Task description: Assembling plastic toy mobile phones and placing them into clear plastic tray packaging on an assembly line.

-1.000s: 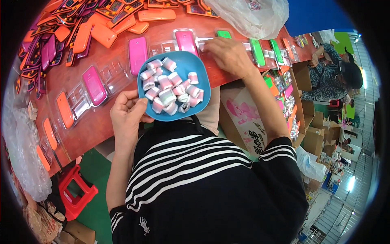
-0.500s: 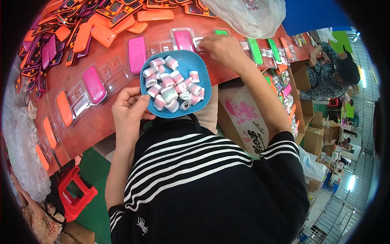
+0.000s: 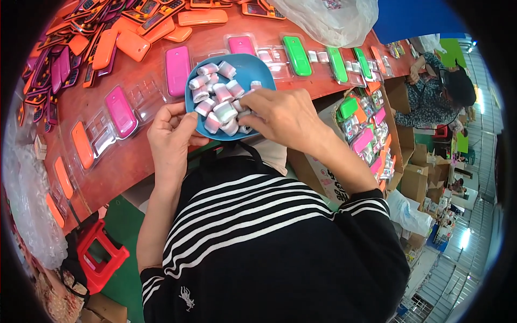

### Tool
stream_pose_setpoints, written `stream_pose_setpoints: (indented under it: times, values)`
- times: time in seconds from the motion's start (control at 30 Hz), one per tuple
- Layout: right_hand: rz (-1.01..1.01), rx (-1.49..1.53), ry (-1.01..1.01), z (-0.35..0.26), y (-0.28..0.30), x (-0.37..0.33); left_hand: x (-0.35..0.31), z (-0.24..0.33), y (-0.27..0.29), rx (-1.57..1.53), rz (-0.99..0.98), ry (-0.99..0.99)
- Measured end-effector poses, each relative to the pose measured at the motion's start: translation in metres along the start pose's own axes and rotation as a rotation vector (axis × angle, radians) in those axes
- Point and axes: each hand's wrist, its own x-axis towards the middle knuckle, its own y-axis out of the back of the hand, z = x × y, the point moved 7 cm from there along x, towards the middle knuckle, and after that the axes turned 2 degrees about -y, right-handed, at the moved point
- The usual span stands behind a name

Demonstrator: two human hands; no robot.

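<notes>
A blue plastic bowl (image 3: 253,67) tilts over the table's near edge, gripped at its left rim by my left hand (image 3: 173,134), thumb on top. Several small pink-and-white rolls (image 3: 222,92) lie heaped in it. My right hand (image 3: 288,116) is inside the bowl's right side, thumb and fingers curled about a roll, its fingertips partly hidden. Beyond the bowl, clear plastic trays stand in a row, holding phone-shaped pieces: a pink one (image 3: 177,70), another pink one (image 3: 240,44) partly behind the bowl, and a green one (image 3: 297,55).
Orange and purple toy phones (image 3: 132,46) are piled at the far left of the red table (image 3: 215,40). A translucent plastic bag (image 3: 334,24) lies at the back. To my right, a carton holds filled packs (image 3: 366,134). A red stool (image 3: 99,255) stands lower left; another person (image 3: 436,91) sits at right.
My right hand has come back from the tray by the green piece and into the bowl. The bowl and my left hand have shifted slightly away from me.
</notes>
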Motion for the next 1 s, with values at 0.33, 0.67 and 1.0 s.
stream_pose_setpoints:
  times: [0.33,0.67,1.0]
  values:
    - [-0.032,1.050,-0.514,0.062,0.008,0.003,-0.004,-0.003,0.005,0.082,0.018,0.022]
    - [0.314,-0.178,-0.137,0.127,-0.003,0.016,-0.005,-0.003,0.012,0.038,0.050,0.021]
    - [0.234,-0.205,-0.193,0.125,0.009,0.023,-0.005,0.004,0.010,0.027,0.062,0.016]
